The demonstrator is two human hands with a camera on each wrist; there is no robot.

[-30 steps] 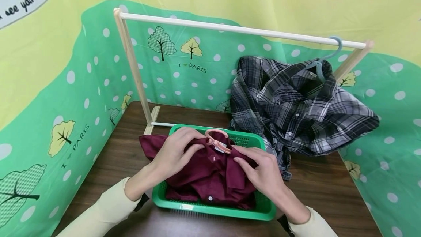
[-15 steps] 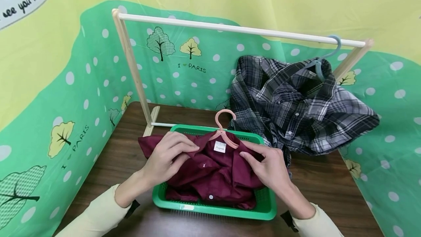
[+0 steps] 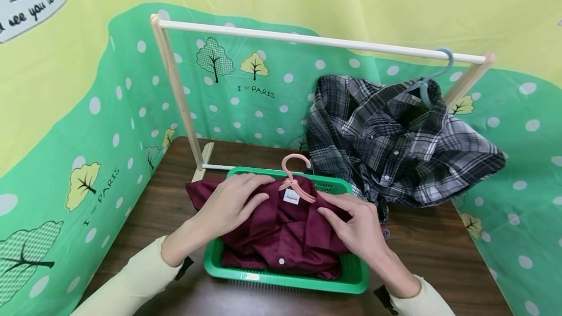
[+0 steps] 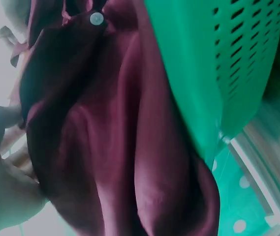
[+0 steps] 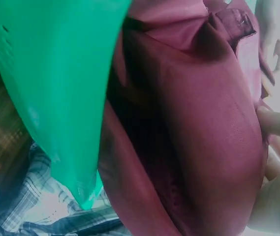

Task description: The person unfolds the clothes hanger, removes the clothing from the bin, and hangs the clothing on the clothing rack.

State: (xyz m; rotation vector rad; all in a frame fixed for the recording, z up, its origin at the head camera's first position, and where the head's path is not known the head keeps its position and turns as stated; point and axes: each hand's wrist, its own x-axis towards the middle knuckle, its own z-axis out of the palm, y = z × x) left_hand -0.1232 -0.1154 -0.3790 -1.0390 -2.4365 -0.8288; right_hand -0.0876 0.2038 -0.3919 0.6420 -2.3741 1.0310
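A maroon shirt (image 3: 290,238) with a white button lies in and over the green basket (image 3: 285,279). A pink hanger (image 3: 291,179) sits inside its collar, the hook standing up above the white neck label. My left hand (image 3: 228,206) pinches the shirt by the left side of the collar, thumb and fingers on the cloth. On the other side, my right hand (image 3: 357,221) pinches the shirt near the right shoulder. The left wrist view shows the shirt's cloth (image 4: 115,123) hanging beside the basket wall. The hanger's arms are mostly hidden under the cloth.
Behind the basket stands a rack with a white rail (image 3: 316,39) and wooden posts. A grey plaid shirt (image 3: 382,135) hangs at its right end on a blue hanger (image 3: 449,62). The dark wooden table (image 3: 443,252) carries everything, and patterned cloth surrounds it.
The pink hanger's hook rose from lying low to standing up, then dipped slightly left. My left hand moved out left, then back in toward the collar. The collar lies more spread open.
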